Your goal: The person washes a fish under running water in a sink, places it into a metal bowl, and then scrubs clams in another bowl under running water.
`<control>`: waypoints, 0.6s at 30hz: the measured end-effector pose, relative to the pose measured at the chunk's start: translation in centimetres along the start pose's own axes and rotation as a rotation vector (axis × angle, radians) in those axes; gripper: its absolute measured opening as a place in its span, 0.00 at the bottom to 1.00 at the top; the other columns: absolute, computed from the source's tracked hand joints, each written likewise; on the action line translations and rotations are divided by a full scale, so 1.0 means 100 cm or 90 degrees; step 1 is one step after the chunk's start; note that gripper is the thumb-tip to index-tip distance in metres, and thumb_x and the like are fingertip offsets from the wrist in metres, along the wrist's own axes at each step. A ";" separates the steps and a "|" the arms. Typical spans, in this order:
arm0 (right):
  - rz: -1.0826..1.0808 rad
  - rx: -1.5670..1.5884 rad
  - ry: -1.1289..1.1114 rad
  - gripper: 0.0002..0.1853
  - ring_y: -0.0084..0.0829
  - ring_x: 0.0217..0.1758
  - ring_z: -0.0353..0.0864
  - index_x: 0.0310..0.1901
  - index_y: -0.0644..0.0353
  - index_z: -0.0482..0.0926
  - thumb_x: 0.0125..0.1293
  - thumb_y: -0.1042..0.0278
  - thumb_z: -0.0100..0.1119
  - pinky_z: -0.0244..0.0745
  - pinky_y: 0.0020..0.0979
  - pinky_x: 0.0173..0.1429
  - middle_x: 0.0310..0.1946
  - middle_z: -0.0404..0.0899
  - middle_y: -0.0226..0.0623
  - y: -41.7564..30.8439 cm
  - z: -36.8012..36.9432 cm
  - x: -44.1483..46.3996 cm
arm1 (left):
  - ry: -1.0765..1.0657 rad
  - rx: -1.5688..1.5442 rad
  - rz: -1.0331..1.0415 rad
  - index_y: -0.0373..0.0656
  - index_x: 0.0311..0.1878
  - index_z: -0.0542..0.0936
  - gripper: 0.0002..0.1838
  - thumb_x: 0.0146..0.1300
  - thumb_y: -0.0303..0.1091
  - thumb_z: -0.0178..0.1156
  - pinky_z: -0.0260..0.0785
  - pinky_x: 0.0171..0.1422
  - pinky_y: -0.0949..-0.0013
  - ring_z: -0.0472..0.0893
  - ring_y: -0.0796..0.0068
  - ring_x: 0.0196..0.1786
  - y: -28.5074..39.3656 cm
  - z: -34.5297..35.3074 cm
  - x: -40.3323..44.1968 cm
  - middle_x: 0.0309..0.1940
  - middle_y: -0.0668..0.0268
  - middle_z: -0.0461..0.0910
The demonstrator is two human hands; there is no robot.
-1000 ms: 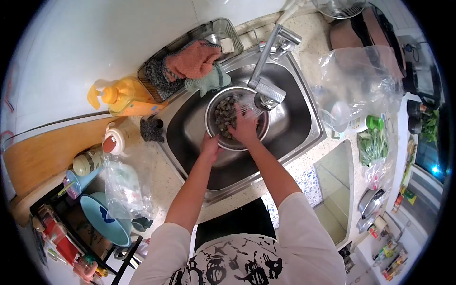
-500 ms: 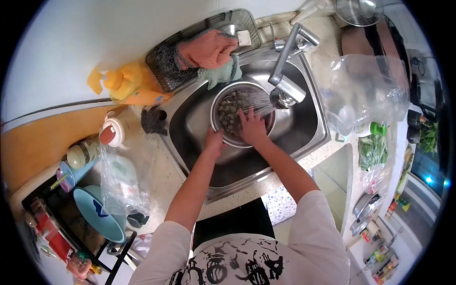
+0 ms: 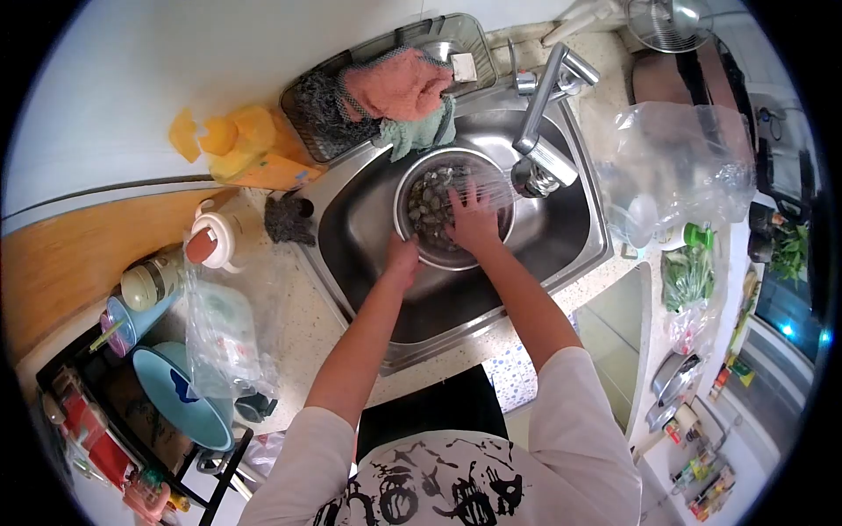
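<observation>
A round metal bowl [image 3: 397, 200] stands in the steel sink [image 3: 438, 311], holding many small greyish-brown shellfish that look like clams [image 3: 430, 209]. My left hand [image 3: 403, 259] grips the bowl's near-left rim, its fingertips partly hidden. Inside the bowl, my right hand [image 3: 476, 226] reaches over the shells with fingers spread; its fingertips touch them, and I see nothing grasped. From the tap head [image 3: 545, 167], a spray of water falls across the bowl and onto my right fingers.
Behind the sink, a wire basket [image 3: 294, 110] holds a pink cloth [image 3: 399, 85] and a green cloth [image 3: 419, 131]. A dark scrubber [image 3: 288, 219] and a lidded jug [image 3: 230, 238] stand left. Clear plastic bags [image 3: 675, 162] and bagged greens [image 3: 688, 280] lie right.
The whole view has shifted slightly. My right hand has moved a little within the bowl, its fingers spread more over the shells. My left hand stays on the rim.
</observation>
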State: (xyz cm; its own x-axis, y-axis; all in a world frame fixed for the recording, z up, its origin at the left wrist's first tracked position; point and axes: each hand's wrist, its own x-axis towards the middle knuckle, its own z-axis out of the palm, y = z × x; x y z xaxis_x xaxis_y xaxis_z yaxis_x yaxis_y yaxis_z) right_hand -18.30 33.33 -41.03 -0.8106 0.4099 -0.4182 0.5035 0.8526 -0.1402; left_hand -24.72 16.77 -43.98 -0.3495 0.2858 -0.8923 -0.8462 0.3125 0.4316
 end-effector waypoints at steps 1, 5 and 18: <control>-0.011 -0.004 0.056 0.49 0.62 0.78 0.50 0.76 0.46 0.59 0.55 0.45 0.70 0.55 0.62 0.75 0.76 0.49 0.59 0.007 0.016 -0.009 | 0.027 0.019 0.027 0.49 0.72 0.62 0.26 0.73 0.28 0.51 0.80 0.48 0.49 0.81 0.55 0.56 0.004 0.003 -0.006 0.60 0.56 0.76; -0.061 -0.004 0.313 0.51 0.65 0.76 0.52 0.77 0.54 0.53 0.56 0.48 0.70 0.53 0.58 0.76 0.74 0.47 0.68 0.023 0.067 -0.028 | 0.262 0.320 0.351 0.45 0.76 0.58 0.35 0.66 0.26 0.56 0.71 0.64 0.47 0.75 0.45 0.64 0.015 0.014 -0.037 0.63 0.49 0.72; 0.434 0.431 0.261 0.43 0.63 0.73 0.59 0.72 0.62 0.63 0.61 0.49 0.68 0.57 0.47 0.76 0.69 0.57 0.68 0.008 0.091 0.023 | 0.227 0.387 0.271 0.32 0.72 0.64 0.33 0.71 0.45 0.50 0.58 0.76 0.51 0.66 0.39 0.70 0.045 0.076 0.020 0.68 0.38 0.64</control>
State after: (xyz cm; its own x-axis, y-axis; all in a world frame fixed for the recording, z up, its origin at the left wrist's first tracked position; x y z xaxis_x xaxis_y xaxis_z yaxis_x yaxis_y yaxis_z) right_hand -17.06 32.00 -50.28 -0.2680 0.9221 -0.2791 0.8520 0.0916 -0.5155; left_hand -26.13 25.63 -42.83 -0.7846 0.2176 -0.5805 -0.2826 0.7079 0.6473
